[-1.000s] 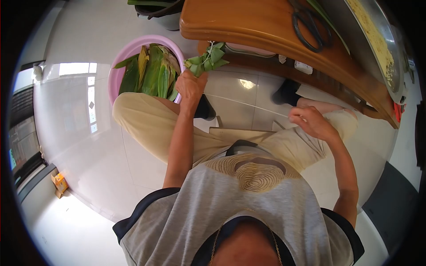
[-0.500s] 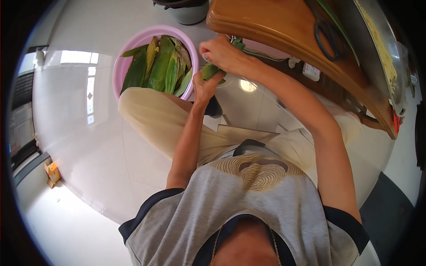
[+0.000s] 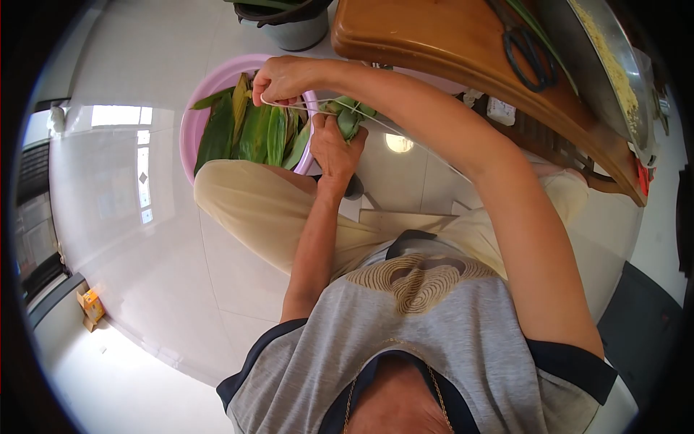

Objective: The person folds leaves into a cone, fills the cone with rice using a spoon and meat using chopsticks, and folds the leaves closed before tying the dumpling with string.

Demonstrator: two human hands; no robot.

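My left hand (image 3: 335, 150) is closed round a green leaf-wrapped bundle (image 3: 348, 119), just right of the pink basin (image 3: 189, 137). Crossing over from the right, my right hand (image 3: 278, 81) is above the basin with its fingers closed on a white string (image 3: 296, 106). The string runs taut from those fingers to the bundle, and a length of it also trails down to the right under my right forearm. Long green and yellowish leaves (image 3: 254, 134) lie in the basin.
A wooden table (image 3: 426, 32) at the upper right bears black scissors (image 3: 526, 58) and a metal tray of yellow grains (image 3: 614, 61). A lined bucket (image 3: 296, 32) stands behind the basin. A small orange box (image 3: 92, 307) lies at the far left.
My right hand has swept from the right side across to the left, over the basin, drawing the string with it. My left hand has shifted slightly right and down, still holding the bundle.
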